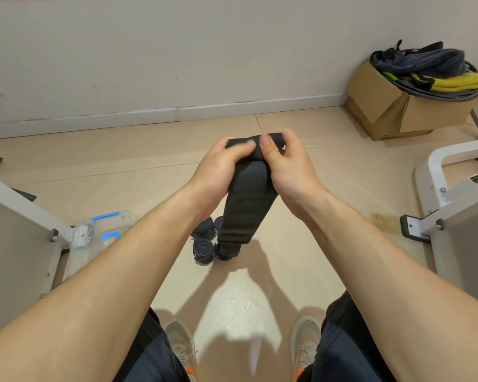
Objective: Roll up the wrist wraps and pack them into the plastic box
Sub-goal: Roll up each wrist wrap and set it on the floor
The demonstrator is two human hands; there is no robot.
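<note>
pale beige floor [232, 299] tiles, glossy enough to carry the shadow of the arms, run back to a white skirting board and a plain off-white wall [177, 51]. above the middle of the floor both hands hold one dark wrist wrap [246, 205] by its top end. the left hand [218, 166] and the right hand [290, 164] pinch that end between thumbs in front and curled fingers behind, and the two thumbs lie close together on the cloth. the rest of the band hangs down flat between the wrists, its lower end near or on the floor, i cannot tell which. just beside that lower end, on the left, a small cluster of rolled wraps [203, 248] sits on the tiles, touching one another. the clear plastic box [94, 238] with blue latches lies on the floor at the left edge, partly hidden by the left forearm and next to a grey panel [11, 230] on a metal leg. at the right edge stands a white metal frame [436, 166] with a black foot, and a yellowish mark stains the tile beside it. in the far right corner, against the wall, an open cardboard box [384, 106] holds dark and yellow cloth and grey hose. two grey shoes [304, 346] with orange trim stand at the near edge.
</note>
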